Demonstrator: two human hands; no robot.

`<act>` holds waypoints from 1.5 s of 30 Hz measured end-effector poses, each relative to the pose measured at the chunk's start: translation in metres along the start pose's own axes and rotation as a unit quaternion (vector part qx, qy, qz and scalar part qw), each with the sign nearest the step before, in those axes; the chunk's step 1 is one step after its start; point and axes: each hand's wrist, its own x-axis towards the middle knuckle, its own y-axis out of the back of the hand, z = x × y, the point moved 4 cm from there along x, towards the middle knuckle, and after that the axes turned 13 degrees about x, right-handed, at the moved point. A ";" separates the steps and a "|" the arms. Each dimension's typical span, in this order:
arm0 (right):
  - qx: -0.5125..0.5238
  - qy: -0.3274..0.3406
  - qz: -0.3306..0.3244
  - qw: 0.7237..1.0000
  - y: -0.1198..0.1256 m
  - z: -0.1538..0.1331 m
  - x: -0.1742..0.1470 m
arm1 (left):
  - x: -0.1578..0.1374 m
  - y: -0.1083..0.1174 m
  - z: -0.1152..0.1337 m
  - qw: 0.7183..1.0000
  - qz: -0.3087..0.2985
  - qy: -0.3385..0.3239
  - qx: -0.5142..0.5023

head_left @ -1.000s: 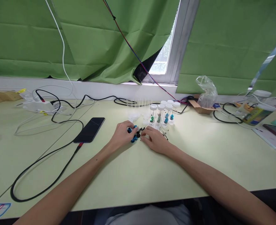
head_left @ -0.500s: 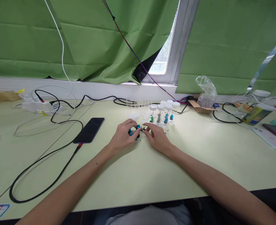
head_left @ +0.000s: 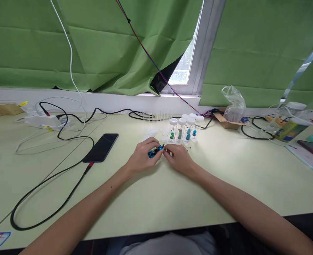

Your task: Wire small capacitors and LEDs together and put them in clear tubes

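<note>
My left hand (head_left: 143, 155) is closed around a small blue-and-black assembly (head_left: 151, 153), its thumb and forefinger pinching it just above the table. The exact kind of this object is too small to tell. At its right end, my right hand (head_left: 178, 156) has thumb and fingertips drawn together in a pinch, almost touching the left fingertips. Whatever lies in that pinch is too small to make out. Behind the right hand stand several clear tubes with white caps (head_left: 174, 121), holding little green and blue parts with thin dark stems.
Open clear tubes (head_left: 148, 122) stand behind my left hand. Tiny bits lie right of my right hand. A black phone (head_left: 100, 147) with a looped black cable (head_left: 75, 193) lies to the left. A small cardboard box (head_left: 229, 124) with a plastic bag sits back right.
The blue-and-black assembly has turned in my left hand, which has shifted slightly right. My right fingertips have come down and closed in nearer to it.
</note>
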 end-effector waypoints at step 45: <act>0.283 -0.034 0.132 0.949 0.012 -0.013 -0.001 | -0.008 -0.017 -0.003 0.997 -0.060 -0.005 0.039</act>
